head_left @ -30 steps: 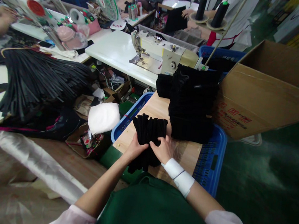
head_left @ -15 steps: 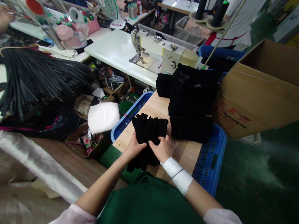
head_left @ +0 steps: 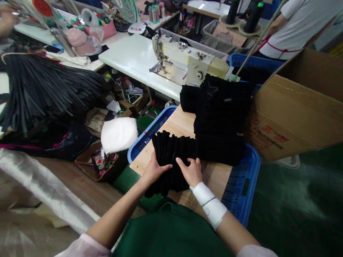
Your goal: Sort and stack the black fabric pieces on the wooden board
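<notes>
A row of folded black cloth pieces (head_left: 175,145) stands packed together on a wooden board (head_left: 175,122). My left hand (head_left: 154,170) grips its left side, thumb laid across the top and the other fingers mostly hidden. On the right side, my right hand (head_left: 191,172) grips the cloth with the thumb pointing inward and the fingers curled over the edge. A white wrap circles my right wrist. Right behind the row lies a taller stack of black cloth (head_left: 221,118). The board rests on a blue plastic crate (head_left: 247,188).
A sewing machine (head_left: 195,62) sits on a white table (head_left: 120,57) ahead. To the right stands an open cardboard box (head_left: 304,115). Dark strips (head_left: 48,88) hang in a bundle at left, near a white padded seat (head_left: 119,134). One person stands at the back right; another person's arms show at far left.
My right hand has moved slightly right, and the row of black cloth has widened that way. My left hand stays almost still. The person at the back right is more in view.
</notes>
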`<state>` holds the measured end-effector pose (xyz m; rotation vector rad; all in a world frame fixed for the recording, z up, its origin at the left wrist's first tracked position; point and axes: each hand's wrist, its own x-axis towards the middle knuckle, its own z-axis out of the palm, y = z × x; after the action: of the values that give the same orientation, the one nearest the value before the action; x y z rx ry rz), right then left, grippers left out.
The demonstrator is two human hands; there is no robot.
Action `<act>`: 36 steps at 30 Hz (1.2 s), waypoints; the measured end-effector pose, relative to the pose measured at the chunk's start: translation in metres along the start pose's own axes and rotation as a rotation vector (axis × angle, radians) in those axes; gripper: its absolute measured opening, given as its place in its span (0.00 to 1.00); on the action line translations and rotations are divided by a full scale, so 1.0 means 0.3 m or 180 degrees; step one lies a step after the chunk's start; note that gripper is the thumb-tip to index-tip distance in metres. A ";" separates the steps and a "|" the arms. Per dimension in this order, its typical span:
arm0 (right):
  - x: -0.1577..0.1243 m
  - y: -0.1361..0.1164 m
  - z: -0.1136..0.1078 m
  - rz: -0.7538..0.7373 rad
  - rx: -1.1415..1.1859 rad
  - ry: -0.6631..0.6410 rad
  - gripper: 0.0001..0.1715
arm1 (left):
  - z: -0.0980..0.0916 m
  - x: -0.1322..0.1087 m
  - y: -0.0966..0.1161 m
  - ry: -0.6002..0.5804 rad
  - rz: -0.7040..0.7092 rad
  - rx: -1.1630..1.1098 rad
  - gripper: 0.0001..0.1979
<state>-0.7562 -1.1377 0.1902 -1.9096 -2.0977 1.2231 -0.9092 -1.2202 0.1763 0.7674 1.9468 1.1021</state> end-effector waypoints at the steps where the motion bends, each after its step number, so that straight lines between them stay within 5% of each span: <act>1: -0.006 -0.009 0.000 -0.0030 0.0009 -0.0018 0.46 | 0.002 -0.002 0.004 -0.0022 0.0045 -0.0003 0.50; 6: -0.024 -0.042 0.014 -0.0202 -0.0158 -0.0069 0.45 | 0.014 -0.014 0.020 -0.0079 0.0127 0.0027 0.50; 11: 0.008 -0.009 0.028 -0.0398 -0.0379 0.0195 0.19 | 0.009 -0.007 0.015 -0.0103 0.0023 0.0034 0.50; 14: 0.034 0.035 0.029 -0.0498 -0.0283 0.0307 0.13 | -0.007 -0.004 0.015 -0.0074 -0.0170 -0.0046 0.45; 19: 0.039 0.085 0.029 -0.0748 0.0444 0.0842 0.22 | -0.033 -0.009 0.022 -0.0129 -0.0346 -0.0259 0.31; 22: 0.027 0.090 0.032 -0.1036 0.0402 0.0747 0.19 | -0.037 -0.010 0.028 -0.0107 -0.0415 -0.0295 0.26; 26: 0.017 0.065 0.040 -0.1087 0.0016 0.0307 0.17 | -0.028 -0.011 0.042 -0.0234 -0.0520 -0.0204 0.29; 36: 0.003 -0.005 0.058 -0.0855 0.0050 0.0242 0.20 | 0.007 -0.014 0.037 -0.0366 -0.0319 -0.0137 0.39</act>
<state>-0.7668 -1.1455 0.1789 -1.5755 -2.2073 1.0884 -0.9038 -1.2177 0.1868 0.6871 1.8390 1.0146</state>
